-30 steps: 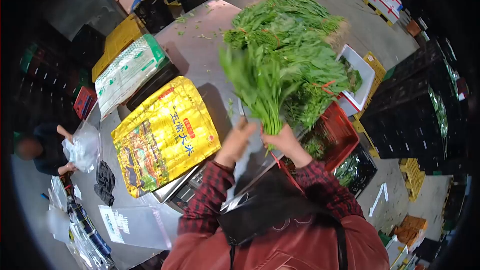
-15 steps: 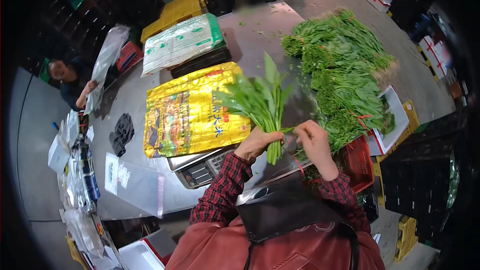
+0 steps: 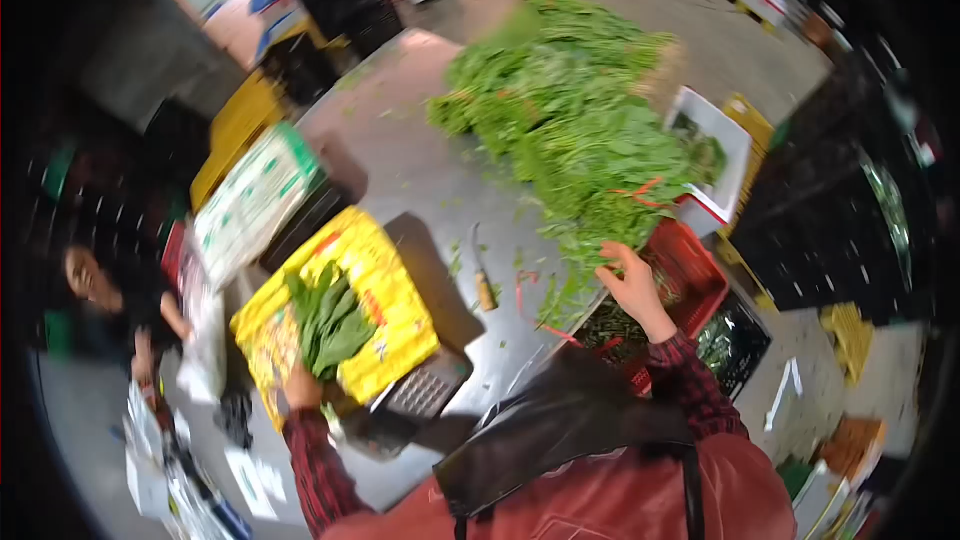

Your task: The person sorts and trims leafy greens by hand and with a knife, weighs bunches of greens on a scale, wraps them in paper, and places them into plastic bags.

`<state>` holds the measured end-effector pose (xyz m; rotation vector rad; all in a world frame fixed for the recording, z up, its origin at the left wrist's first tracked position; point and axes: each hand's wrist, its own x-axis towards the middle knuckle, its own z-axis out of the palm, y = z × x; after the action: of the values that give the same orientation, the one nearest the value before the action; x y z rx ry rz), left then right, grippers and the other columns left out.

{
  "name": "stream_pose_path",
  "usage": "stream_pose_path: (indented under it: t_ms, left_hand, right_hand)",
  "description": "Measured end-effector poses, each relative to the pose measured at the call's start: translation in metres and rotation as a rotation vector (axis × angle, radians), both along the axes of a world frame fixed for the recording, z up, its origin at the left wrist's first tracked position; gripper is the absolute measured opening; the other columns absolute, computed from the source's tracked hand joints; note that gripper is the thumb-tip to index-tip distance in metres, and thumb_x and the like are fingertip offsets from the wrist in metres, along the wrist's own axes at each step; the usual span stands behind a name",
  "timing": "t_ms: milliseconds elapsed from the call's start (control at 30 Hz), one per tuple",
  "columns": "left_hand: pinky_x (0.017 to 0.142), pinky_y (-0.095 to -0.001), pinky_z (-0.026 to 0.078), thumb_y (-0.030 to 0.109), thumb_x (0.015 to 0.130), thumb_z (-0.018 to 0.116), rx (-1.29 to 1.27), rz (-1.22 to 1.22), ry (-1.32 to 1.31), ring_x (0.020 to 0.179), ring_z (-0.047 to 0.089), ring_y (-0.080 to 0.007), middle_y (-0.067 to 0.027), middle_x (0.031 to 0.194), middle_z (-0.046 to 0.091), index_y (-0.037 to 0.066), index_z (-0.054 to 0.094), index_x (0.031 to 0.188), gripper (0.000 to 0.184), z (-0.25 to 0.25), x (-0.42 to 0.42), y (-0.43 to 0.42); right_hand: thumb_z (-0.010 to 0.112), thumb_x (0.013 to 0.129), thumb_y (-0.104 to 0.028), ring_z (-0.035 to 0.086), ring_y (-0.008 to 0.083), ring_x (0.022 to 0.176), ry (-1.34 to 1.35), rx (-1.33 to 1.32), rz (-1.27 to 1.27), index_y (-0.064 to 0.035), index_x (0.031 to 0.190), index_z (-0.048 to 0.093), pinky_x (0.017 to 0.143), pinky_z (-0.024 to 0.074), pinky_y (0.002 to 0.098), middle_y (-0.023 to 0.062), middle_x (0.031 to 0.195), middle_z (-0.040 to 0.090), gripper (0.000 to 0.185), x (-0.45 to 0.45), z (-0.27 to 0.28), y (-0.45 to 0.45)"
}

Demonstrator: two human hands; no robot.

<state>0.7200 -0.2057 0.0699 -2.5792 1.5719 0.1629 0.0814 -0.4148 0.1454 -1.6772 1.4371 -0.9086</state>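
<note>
A bunch of leafy greens [image 3: 335,320] lies over a yellow printed bag [image 3: 392,275] that rests on a scale [image 3: 428,388]. My left hand [image 3: 303,387], somewhat blurred, is closed around the stem end of this bunch. Near the table's right side, my right hand [image 3: 636,290] has its fingers curved and apart, with nothing visible in them. It hovers beside the large heap of bundled greens [image 3: 575,120] and above a red crate [image 3: 700,285]. A knife with a wooden handle [image 3: 485,292] lies on the table between my hands.
Red ties [image 3: 527,285] and leaf scraps lie on the metal table [image 3: 430,195]. A white and green bag [image 3: 258,195] sits at the left. Across the table, a person [image 3: 110,300] handles pale plastic [image 3: 203,335]. A white box [image 3: 735,145] stands beyond the heap.
My left hand has carried the bunch left and down onto the yellow bag. My right hand has left the stems and opened. The view has turned right, uncovering the knife.
</note>
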Motion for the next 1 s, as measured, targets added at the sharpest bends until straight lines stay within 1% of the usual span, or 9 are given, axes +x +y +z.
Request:
stream_pose_path:
  t_ms: [200, 333, 433, 500, 600, 700, 833, 933, 1000]
  left_hand:
    - [0.085, -0.0478, 0.050, 0.038, 0.064, 0.079, 0.268, 0.144, 0.162, 0.105, 0.060, -0.0419, -0.0289, 0.110, 0.062, -0.004, 0.045, 0.128, 0.083, 0.041, -0.064, -0.009]
    - [0.099, -0.0473, 0.042, 0.050, 0.054, 0.084, 0.307, 0.221, 0.032, 0.124, 0.047, -0.0420, -0.0296, 0.130, 0.050, -0.003, 0.038, 0.137, 0.108, 0.107, -0.099, -0.013]
    - [0.108, -0.0476, 0.033, 0.054, 0.053, 0.086, 0.210, 0.217, -0.100, 0.136, 0.032, -0.0420, -0.0273, 0.143, 0.038, -0.001, 0.032, 0.143, 0.119, 0.139, -0.127, -0.027]
    - [0.112, -0.0481, 0.027, 0.053, 0.054, 0.086, 0.114, 0.188, -0.153, 0.141, 0.023, -0.0420, -0.0251, 0.149, 0.031, 0.000, 0.027, 0.146, 0.121, 0.154, -0.140, -0.031]
    - [0.110, -0.0457, 0.032, 0.036, 0.066, 0.085, -0.364, -0.097, -0.070, 0.136, 0.034, -0.0403, -0.0231, 0.146, 0.038, 0.000, 0.035, 0.143, 0.099, 0.163, -0.166, -0.046]
    - [0.107, -0.0450, 0.036, 0.026, 0.071, 0.083, -0.419, -0.176, 0.126, 0.132, 0.041, -0.0396, -0.0228, 0.142, 0.043, 0.000, 0.043, 0.138, 0.082, 0.184, -0.222, -0.077]
    - [0.104, -0.0414, 0.041, 0.015, 0.074, 0.080, -0.423, -0.423, 0.438, 0.125, 0.049, -0.0358, -0.0204, 0.136, 0.051, 0.000, 0.056, 0.125, 0.058, 0.183, -0.307, -0.139]
    - [0.102, -0.0395, 0.043, 0.012, 0.076, 0.077, -0.366, -0.688, 0.547, 0.120, 0.053, -0.0351, -0.0177, 0.130, 0.055, 0.001, 0.058, 0.122, 0.051, 0.165, -0.397, -0.190]
    - [0.101, -0.0393, 0.044, 0.011, 0.078, 0.073, -0.398, -0.981, 0.705, 0.119, 0.052, -0.0360, -0.0169, 0.131, 0.054, 0.002, 0.057, 0.124, 0.050, 0.137, -0.457, -0.232]
  right_hand:
    - [0.065, 0.091, -0.024, 0.060, 0.0216, 0.099, -0.398, 0.424, -0.617, -0.0036, 0.129, 0.051, 0.079, 0.0506, 0.0361, 0.0151, 0.120, 0.057, 0.045, -0.107, -0.099, -0.111]
    - [0.068, 0.089, -0.030, 0.050, 0.0312, 0.119, -0.591, 0.605, -0.205, -0.0065, 0.139, 0.044, 0.092, 0.0457, 0.0435, 0.0203, 0.140, 0.043, 0.061, -0.096, -0.127, -0.153]
    - [0.073, 0.085, -0.029, 0.046, 0.0351, 0.124, -0.277, 0.395, 0.022, -0.0102, 0.145, 0.038, 0.095, 0.0448, 0.0459, 0.0181, 0.144, 0.041, 0.072, -0.071, -0.112, -0.169]
    - [0.076, 0.082, -0.022, 0.045, 0.0321, 0.125, -0.522, 0.744, -0.348, -0.0112, 0.144, 0.041, 0.097, 0.0461, 0.0468, 0.0128, 0.144, 0.042, 0.071, -0.047, -0.058, -0.153]
    - [0.077, 0.080, -0.016, 0.045, 0.0295, 0.125, -0.684, 0.903, -0.481, -0.0111, 0.140, 0.046, 0.097, 0.0481, 0.0471, 0.0094, 0.143, 0.043, 0.068, -0.070, -0.048, -0.147]
    - [0.078, 0.078, -0.010, 0.047, 0.0272, 0.123, -0.777, 0.905, -0.371, -0.0098, 0.133, 0.054, 0.095, 0.0507, 0.0468, 0.0079, 0.142, 0.044, 0.060, -0.117, -0.058, -0.133]
    - [0.074, 0.080, -0.008, 0.051, 0.0222, 0.116, -0.172, 0.471, 0.149, -0.0039, 0.116, 0.064, 0.087, 0.0553, 0.0433, 0.0086, 0.137, 0.047, 0.037, -0.145, -0.064, -0.111]
    - [0.071, 0.085, -0.023, 0.053, 0.0161, 0.111, -0.994, 0.883, -0.209, -0.0048, 0.112, 0.064, 0.075, 0.0536, 0.0394, 0.0058, 0.115, 0.060, 0.033, -0.129, -0.087, -0.116]
    - [0.071, 0.085, -0.024, 0.055, 0.0167, 0.108, -0.891, 0.887, -0.191, -0.0040, 0.112, 0.064, 0.075, 0.0540, 0.0382, 0.0052, 0.111, 0.061, 0.034, -0.117, -0.104, -0.130]
